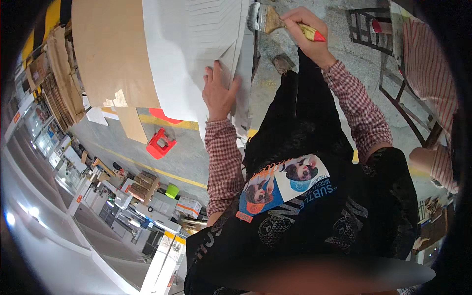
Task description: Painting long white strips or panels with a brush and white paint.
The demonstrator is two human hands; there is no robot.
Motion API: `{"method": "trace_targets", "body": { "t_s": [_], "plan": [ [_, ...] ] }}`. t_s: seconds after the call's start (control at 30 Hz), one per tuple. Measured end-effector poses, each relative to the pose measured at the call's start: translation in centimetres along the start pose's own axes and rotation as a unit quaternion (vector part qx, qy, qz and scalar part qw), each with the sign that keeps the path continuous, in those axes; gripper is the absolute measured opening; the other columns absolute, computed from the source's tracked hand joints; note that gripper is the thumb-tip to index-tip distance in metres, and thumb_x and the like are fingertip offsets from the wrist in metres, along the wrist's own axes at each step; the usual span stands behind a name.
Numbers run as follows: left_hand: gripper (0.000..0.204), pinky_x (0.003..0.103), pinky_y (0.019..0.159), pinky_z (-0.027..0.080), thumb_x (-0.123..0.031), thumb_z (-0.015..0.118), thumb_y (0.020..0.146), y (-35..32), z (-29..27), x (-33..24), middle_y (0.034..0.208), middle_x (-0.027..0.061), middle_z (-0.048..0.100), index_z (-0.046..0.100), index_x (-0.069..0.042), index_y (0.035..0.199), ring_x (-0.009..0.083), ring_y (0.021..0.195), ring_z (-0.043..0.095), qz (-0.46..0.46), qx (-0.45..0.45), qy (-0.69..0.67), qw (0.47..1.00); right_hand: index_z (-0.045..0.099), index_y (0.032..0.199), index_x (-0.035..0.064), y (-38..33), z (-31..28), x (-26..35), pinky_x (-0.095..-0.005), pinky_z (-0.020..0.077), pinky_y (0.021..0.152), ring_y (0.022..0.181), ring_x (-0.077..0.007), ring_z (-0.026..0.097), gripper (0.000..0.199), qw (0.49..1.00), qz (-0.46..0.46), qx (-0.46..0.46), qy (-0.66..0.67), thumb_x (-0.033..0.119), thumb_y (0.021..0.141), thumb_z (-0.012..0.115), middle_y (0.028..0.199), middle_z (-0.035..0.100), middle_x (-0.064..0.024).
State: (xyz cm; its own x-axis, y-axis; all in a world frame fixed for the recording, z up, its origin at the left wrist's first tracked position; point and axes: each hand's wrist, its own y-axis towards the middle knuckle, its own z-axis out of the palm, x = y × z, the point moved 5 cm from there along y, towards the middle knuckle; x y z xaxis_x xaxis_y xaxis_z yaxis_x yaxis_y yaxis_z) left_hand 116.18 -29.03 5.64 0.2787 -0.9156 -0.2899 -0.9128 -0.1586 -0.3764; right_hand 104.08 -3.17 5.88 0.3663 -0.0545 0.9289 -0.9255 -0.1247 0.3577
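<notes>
My left hand [220, 96] lies with fingers spread on a stack of white sheets [172, 64], near its right edge. Further up, the sheets overlap in a fanned row of narrow steps [209, 22]. In my right hand [309, 39] is a flat paintbrush [271, 20], gripped by its yellow handle with a red end. Its bristles point left, close to the right edge of the stack; whether they touch it I cannot tell. Whitish stuff coats the bristle tips. Brown cardboard [108, 54] lies to the left of the white sheets.
A red plastic stool [160, 143] stands on the grey floor at the left, with a green bin [172, 191] further off. Piled cardboard [64, 73] is at the far left. Another person in striped clothing [432, 73] is at the right, beside dark metal frames [405, 105].
</notes>
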Motion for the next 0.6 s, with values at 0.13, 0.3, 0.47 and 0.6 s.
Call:
{"method": "trace_targets", "body": {
  "t_s": [0.13, 0.3, 0.47, 0.6],
  "plan": [
    [0.076, 0.045, 0.092, 0.043, -0.043, 0.063, 0.076, 0.5, -0.7, -0.1, 0.13, 0.031, 0.044, 0.039, -0.002, 0.136, 0.0449, 0.113, 0.049, 0.025, 0.013, -0.017, 0.999, 0.059, 0.082, -0.0016, -1.6, 0.8, -1.0, -0.026, 0.0462, 0.07, 0.079, -0.0151, 0.059, 0.006, 1.0, 0.005, 0.018, -0.013, 0.003, 0.085, 0.06, 0.087, 0.063, -0.0079],
    [0.074, 0.044, 0.09, 0.044, -0.043, 0.062, 0.076, 0.8, -0.9, 0.0, 0.129, 0.0306, 0.045, 0.041, -0.003, 0.135, 0.0409, 0.111, 0.052, 0.036, 0.013, 0.003, 0.999, 0.059, 0.082, -0.0017, -3.7, 1.4, 0.5, -0.0262, 0.0468, 0.067, 0.075, -0.0144, 0.059, 0.007, 0.997, 0.042, 0.065, 0.012, 0.004, 0.084, 0.062, 0.083, 0.062, -0.0074],
    [0.07, 0.045, 0.082, 0.047, -0.041, 0.062, 0.076, 1.2, -1.3, -1.2, 0.122, 0.0292, 0.05, 0.044, -0.002, 0.131, 0.0396, 0.103, 0.056, 0.039, 0.022, 0.017, 0.999, 0.058, 0.08, -0.0025, -1.5, 0.4, 0.8, -0.0258, 0.0456, 0.072, 0.081, -0.0149, 0.059, 0.008, 0.999, 0.042, 0.03, 0.006, 0.004, 0.085, 0.059, 0.088, 0.063, -0.0092],
    [0.068, 0.046, 0.077, 0.048, -0.042, 0.062, 0.076, 1.2, -1.1, -2.2, 0.116, 0.0267, 0.053, 0.045, -0.001, 0.129, 0.0391, 0.099, 0.057, 0.035, 0.02, 0.026, 0.999, 0.058, 0.081, -0.0027, -2.9, 1.2, 0.2, -0.0261, 0.046, 0.067, 0.075, -0.0154, 0.059, 0.008, 1.0, 0.017, 0.02, -0.01, 0.003, 0.083, 0.063, 0.081, 0.061, -0.0083]
  ]
}}
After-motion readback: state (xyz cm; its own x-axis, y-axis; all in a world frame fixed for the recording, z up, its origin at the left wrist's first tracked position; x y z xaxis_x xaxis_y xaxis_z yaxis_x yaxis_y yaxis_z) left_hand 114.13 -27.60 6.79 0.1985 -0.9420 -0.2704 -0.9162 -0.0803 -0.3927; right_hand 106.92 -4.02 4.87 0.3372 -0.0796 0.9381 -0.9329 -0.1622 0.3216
